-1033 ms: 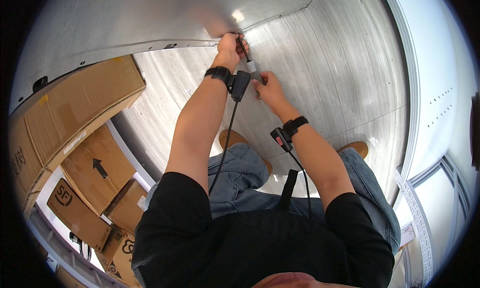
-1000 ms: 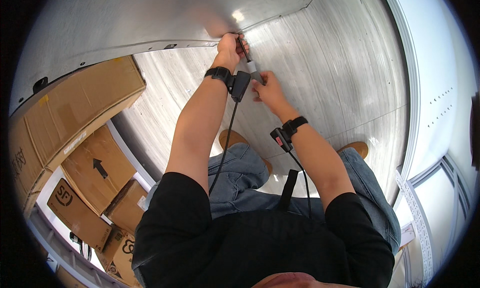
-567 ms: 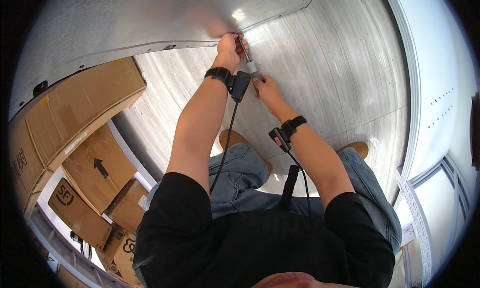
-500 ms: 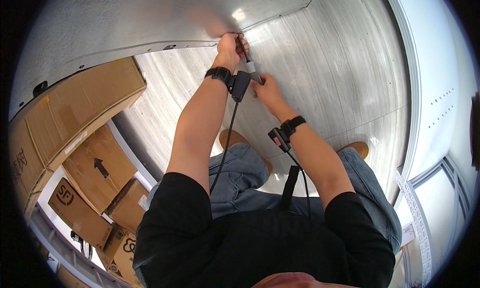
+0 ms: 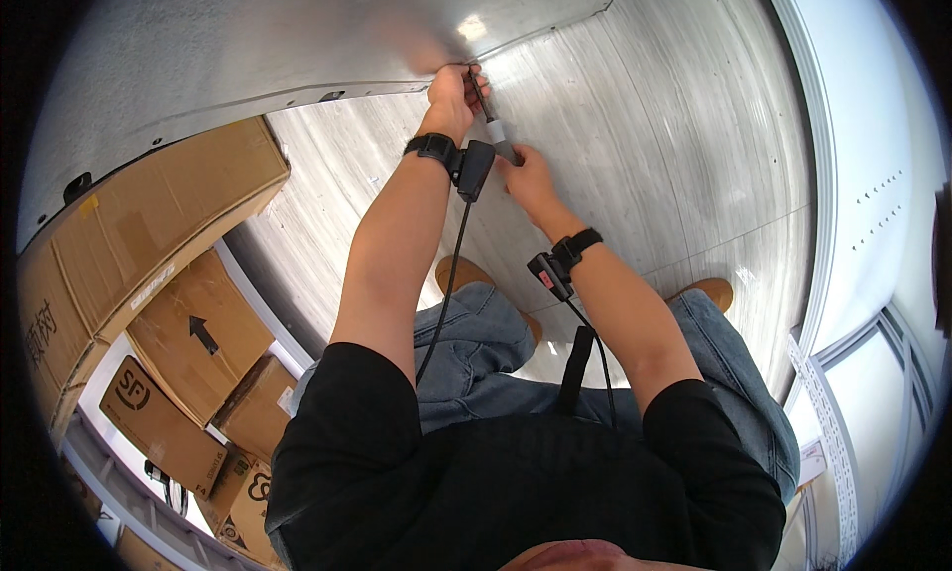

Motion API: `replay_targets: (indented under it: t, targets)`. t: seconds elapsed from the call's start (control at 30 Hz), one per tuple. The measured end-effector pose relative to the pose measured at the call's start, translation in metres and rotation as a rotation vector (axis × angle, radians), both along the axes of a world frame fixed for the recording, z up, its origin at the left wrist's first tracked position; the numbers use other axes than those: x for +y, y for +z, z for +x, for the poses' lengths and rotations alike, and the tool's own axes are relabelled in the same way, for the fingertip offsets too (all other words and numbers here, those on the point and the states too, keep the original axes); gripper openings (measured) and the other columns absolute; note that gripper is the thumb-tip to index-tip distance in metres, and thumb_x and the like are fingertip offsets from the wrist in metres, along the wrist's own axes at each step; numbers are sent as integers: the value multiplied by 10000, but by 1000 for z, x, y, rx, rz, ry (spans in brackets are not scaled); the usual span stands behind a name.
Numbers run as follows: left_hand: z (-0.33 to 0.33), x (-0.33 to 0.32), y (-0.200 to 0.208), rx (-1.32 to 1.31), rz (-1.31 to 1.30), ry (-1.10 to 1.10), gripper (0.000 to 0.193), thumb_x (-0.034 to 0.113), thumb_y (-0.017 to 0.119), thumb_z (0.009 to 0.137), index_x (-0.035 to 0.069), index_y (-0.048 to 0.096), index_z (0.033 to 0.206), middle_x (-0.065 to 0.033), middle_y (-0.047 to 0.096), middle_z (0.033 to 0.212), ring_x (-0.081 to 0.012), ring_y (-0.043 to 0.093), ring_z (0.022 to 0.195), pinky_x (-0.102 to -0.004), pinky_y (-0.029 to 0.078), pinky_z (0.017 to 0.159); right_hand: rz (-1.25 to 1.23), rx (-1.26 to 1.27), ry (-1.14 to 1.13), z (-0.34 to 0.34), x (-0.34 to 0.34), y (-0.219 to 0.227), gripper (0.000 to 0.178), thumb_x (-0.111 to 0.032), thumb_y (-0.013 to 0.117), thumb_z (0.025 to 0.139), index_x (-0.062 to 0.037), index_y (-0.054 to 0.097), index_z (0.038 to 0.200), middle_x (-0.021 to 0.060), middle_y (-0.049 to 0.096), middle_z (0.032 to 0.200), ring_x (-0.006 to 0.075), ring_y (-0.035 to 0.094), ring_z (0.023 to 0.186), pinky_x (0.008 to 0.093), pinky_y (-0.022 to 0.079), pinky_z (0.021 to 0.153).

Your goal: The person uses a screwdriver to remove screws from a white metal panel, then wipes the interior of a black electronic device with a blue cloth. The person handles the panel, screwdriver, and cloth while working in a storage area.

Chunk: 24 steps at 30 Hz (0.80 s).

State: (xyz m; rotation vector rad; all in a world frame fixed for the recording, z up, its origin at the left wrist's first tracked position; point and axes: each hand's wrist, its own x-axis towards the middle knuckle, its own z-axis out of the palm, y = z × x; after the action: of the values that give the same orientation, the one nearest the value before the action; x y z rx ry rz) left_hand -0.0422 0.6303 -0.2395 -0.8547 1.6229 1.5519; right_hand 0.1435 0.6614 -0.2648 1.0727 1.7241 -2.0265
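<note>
A screwdriver [image 5: 498, 133] with a grey handle, a pale collar and a long dark shaft slants up toward the lower edge of a large metal panel [image 5: 288, 36]. My right hand [image 5: 533, 184] is closed around the handle's near end. My left hand [image 5: 452, 99] is at the panel's edge, its fingers curled about the far part of the shaft. The tip, and whatever it meets there, is hidden by those fingers and too small to make out.
Cardboard boxes [image 5: 188, 189] are stacked at the left, close to my left arm. Pale wood-look floor [image 5: 635, 145] lies below the panel. A white wall panel [image 5: 873, 145] rises at the right. Black cables [image 5: 457, 264] run from straps on both wrists.
Both hands and the screwdriver have shifted very slightly up and to the left. The grip looks the same.
</note>
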Motion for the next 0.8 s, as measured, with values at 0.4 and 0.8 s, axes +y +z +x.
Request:
replay_targets:
  t: [0.4,0.8]
  targets:
    - [1,-1,2,10,-26,-40,225,214,456,910,116,639,825,-37,644,685,-204,609,603,-347,423,612,136,-107,39,-3,4,4,556,-268,730,835,38,462,1214,264,614,1062,361,633,918,440,483,788]
    - [4,-4,7,20,-6,-82,200,235,479,888,125,637,838,-30,647,688,-183,605,594,-327,361,579,269,-21,-110,0,0,26,491,-283,689,863,39,476,1166,263,609,1035,381,615,997,430,478,849]
